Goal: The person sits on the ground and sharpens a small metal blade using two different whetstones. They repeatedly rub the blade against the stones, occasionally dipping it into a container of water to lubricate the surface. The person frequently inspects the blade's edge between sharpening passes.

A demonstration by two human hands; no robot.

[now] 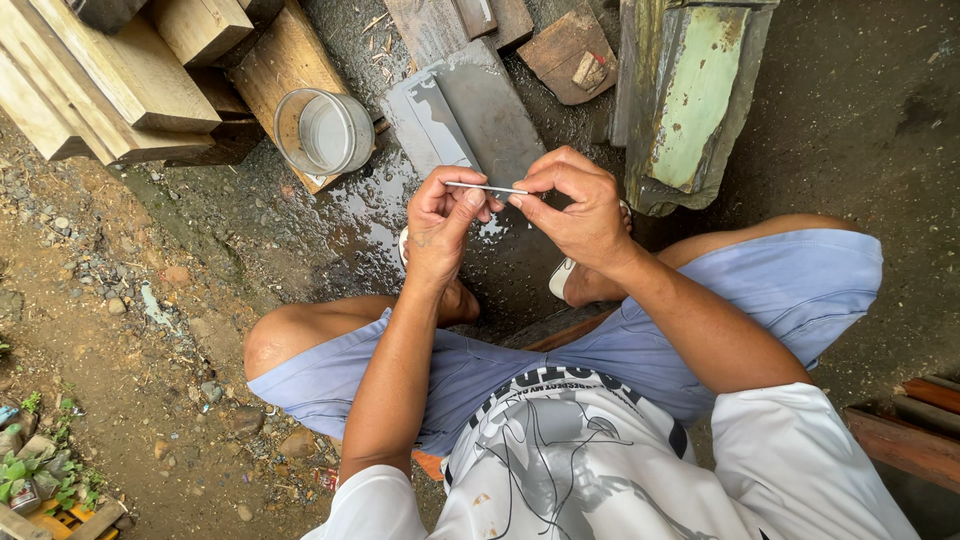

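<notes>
1. White printed shirt and pale blue shorts fill the near frame; the person squats low.
2. Left hand and right hand both pinch a thin metal blade, held level between them, fingers curled tight.
3. Just beyond the hands lies a wet grey sharpening stone; a clear plastic jar sits beyond the left hand.
4. Risk: thumbs sit right on that edge, so a slip could cut skin.
5. Wet fingers could lose the blade, dropping it toward the sandalled feet.
</notes>
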